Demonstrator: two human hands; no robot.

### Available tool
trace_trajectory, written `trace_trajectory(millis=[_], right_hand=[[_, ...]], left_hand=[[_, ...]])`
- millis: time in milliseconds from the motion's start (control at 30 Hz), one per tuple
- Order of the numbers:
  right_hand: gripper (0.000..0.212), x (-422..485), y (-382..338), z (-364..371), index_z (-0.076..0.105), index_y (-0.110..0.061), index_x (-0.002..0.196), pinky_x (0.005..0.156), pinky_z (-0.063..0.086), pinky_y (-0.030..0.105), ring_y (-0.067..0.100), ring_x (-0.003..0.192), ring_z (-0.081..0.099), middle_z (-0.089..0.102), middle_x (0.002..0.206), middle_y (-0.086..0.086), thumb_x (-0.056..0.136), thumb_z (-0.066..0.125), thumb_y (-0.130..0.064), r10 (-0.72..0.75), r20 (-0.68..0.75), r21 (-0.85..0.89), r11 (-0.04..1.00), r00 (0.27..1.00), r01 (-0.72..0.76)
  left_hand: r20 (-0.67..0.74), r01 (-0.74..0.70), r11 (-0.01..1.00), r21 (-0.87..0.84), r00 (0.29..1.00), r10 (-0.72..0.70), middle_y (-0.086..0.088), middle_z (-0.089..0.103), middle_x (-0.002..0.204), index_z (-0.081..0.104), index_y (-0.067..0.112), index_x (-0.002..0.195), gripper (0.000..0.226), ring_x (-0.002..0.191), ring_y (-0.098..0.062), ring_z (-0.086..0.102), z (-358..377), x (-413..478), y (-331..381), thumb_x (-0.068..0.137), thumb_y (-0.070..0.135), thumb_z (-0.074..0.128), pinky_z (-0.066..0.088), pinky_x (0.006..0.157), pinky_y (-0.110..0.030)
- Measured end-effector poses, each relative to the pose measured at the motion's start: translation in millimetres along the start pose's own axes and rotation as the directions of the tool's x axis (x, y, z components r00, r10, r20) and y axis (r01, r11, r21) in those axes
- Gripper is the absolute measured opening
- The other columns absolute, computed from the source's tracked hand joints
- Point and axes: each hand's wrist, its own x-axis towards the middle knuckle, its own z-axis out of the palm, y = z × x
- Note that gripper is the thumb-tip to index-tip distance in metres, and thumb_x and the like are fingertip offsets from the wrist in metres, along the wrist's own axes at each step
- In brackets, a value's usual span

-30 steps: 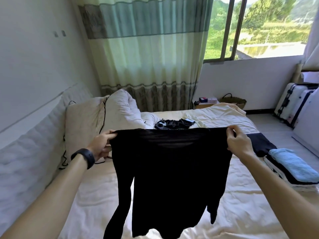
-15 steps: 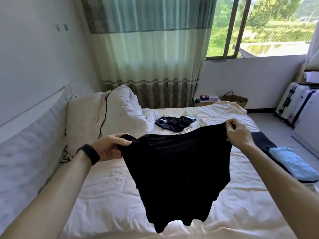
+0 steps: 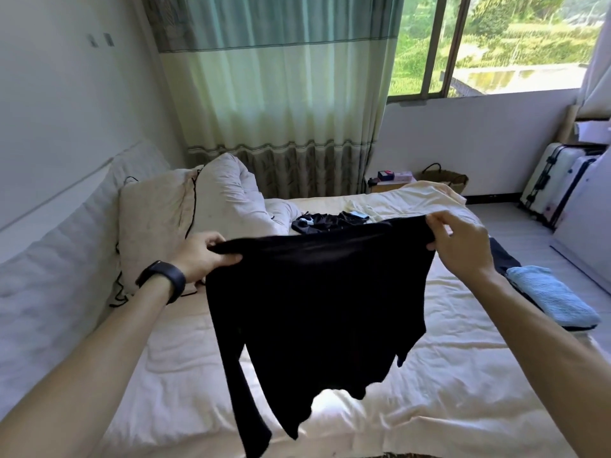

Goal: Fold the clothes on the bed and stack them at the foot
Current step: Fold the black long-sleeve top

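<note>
Closest in, our wrist: a black band wristwatch [image 3: 163, 280] sits on the left arm as both arms reach out over the bed.
Task garment: the black long-sleeved knit top [image 3: 317, 292] hangs in the air between our hands, clear of the bedding, with one sleeve dangling low on the left.
Left hand [image 3: 201, 256]: thumb and curled fingers pinch one end of the top's upper edge.
Right hand [image 3: 459, 246]: fingertips pinch the other end, slightly higher.
Why held so: we judge that stretching the edge taut lets the cloth fall flat and shows its shape before we lay it down to fold.
Bed: the white quilted bedcover [image 3: 463, 375] below offers an open stretch for that.
Foot stack: at the right edge a folded light-blue textured cloth [image 3: 552, 295] lies on a folded dark garment [image 3: 504, 259]; we think the top belongs there once it is folded.
Left to fold: a small crumpled black garment [image 3: 317, 223] and a cream cloth [image 3: 420, 196] lie farther up the bed, near the pale pillows [image 3: 155, 223].
Far containers: a woven basket with handles [image 3: 444, 180] stands on the floor by the wall, and we cannot see what it holds; the white hard-shell suitcases [image 3: 549, 183] stand closed.
</note>
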Motion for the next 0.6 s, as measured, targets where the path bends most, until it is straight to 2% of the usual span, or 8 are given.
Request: trace_trajectory(millis=[67, 133, 200, 267, 367, 433, 500, 600], right_hand=[[0.021, -5, 2, 3, 0.076, -0.009, 0.100, 0.070, 0.032, 0.014, 0.006, 0.079, 0.068, 0.075, 0.089, 0.010, 0.103, 0.060, -0.022, -0.061, -0.109, -0.056, 0.997, 0.992, 0.055], [0.020, -10, 4, 5, 0.077, -0.006, 0.104, 0.074, 0.035, 0.016, 0.028, 0.087, 0.073, 0.077, 0.101, 0.014, 0.102, 0.061, -0.018, -0.070, -0.153, -0.060, 0.996, 0.986, 0.061], [0.022, -20, 6, 6, 0.077, -0.006, 0.107, 0.072, 0.038, 0.015, 0.029, 0.083, 0.075, 0.078, 0.098, 0.014, 0.103, 0.060, -0.020, -0.054, -0.158, -0.036, 0.998, 0.986, 0.049], [0.028, -39, 10, 7, 0.073, -0.015, 0.109, 0.064, 0.040, 0.011, 0.015, 0.069, 0.073, 0.075, 0.072, 0.004, 0.106, 0.052, -0.033, 0.003, -0.132, 0.030, 1.000, 0.991, 0.001], [0.026, -75, 16, 15, 0.055, -0.034, 0.102, 0.061, 0.041, 0.024, 0.000, 0.060, 0.065, 0.061, 0.046, -0.007, 0.105, 0.036, -0.052, 0.163, -0.110, 0.110, 0.982, 0.980, -0.151], [0.025, -100, 22, 24, 0.049, -0.033, 0.099, 0.057, 0.034, 0.033, 0.018, 0.062, 0.066, 0.057, 0.049, -0.003, 0.105, 0.032, -0.052, 0.194, -0.130, 0.085, 0.979, 0.972, -0.184], [0.033, -122, 29, 31, 0.049, -0.028, 0.100, 0.061, 0.028, 0.036, 0.039, 0.072, 0.060, 0.054, 0.069, 0.000, 0.103, 0.029, -0.053, 0.188, -0.150, 0.030, 0.982, 0.971, -0.186], [0.028, -144, 32, 40, 0.050, -0.025, 0.101, 0.066, 0.029, 0.032, 0.038, 0.080, 0.058, 0.062, 0.087, 0.013, 0.105, 0.034, -0.047, 0.131, -0.200, 0.038, 0.991, 0.971, -0.126]], left_hand=[[-0.165, -0.049, 0.999, -0.006, 0.985, 0.048, -0.003, 0.064, 0.067, 0.065, 0.018, 0.076, 0.028, 0.058, -0.014, 0.055, 4, -1, 3, 0.080, 0.038, 0.083, 0.043, 0.051, -0.025], [-0.099, -0.064, 0.997, -0.045, 0.993, 0.059, -0.008, 0.055, 0.065, 0.062, 0.015, 0.078, 0.027, 0.058, -0.015, 0.049, 10, -7, -1, 0.089, 0.035, 0.075, 0.039, 0.045, -0.022], [-0.066, -0.048, 0.982, -0.181, 0.997, 0.037, -0.011, 0.051, 0.068, 0.056, 0.009, 0.081, 0.022, 0.062, -0.016, 0.045, 15, -15, -13, 0.095, 0.022, 0.067, 0.036, 0.046, -0.018], [-0.131, -0.060, 0.967, -0.249, 0.991, 0.028, 0.000, 0.052, 0.061, 0.054, 0.015, 0.080, 0.020, 0.056, -0.009, 0.043, 17, -31, -28, 0.096, 0.018, 0.066, 0.034, 0.052, -0.028], [-0.271, -0.094, 0.989, -0.117, 0.961, 0.059, 0.007, 0.062, 0.063, 0.058, 0.028, 0.082, 0.018, 0.056, -0.008, 0.053, 28, -64, -57, 0.090, 0.036, 0.072, 0.040, 0.059, -0.034], [-0.340, -0.096, 0.995, -0.042, 0.937, 0.076, 0.009, 0.065, 0.071, 0.059, 0.033, 0.086, 0.023, 0.064, -0.007, 0.060, 37, -89, -69, 0.081, 0.054, 0.066, 0.044, 0.060, -0.024], [-0.388, -0.097, 0.995, 0.011, 0.917, 0.094, 0.009, 0.063, 0.069, 0.059, 0.034, 0.082, 0.026, 0.069, -0.006, 0.061, 42, -108, -79, 0.076, 0.060, 0.060, 0.038, 0.053, -0.012], [-0.468, -0.073, 0.997, 0.012, 0.881, 0.070, 0.005, 0.063, 0.068, 0.063, 0.029, 0.080, 0.027, 0.067, -0.016, 0.057, 44, -124, -94, 0.072, 0.055, 0.057, 0.037, 0.056, -0.013]])
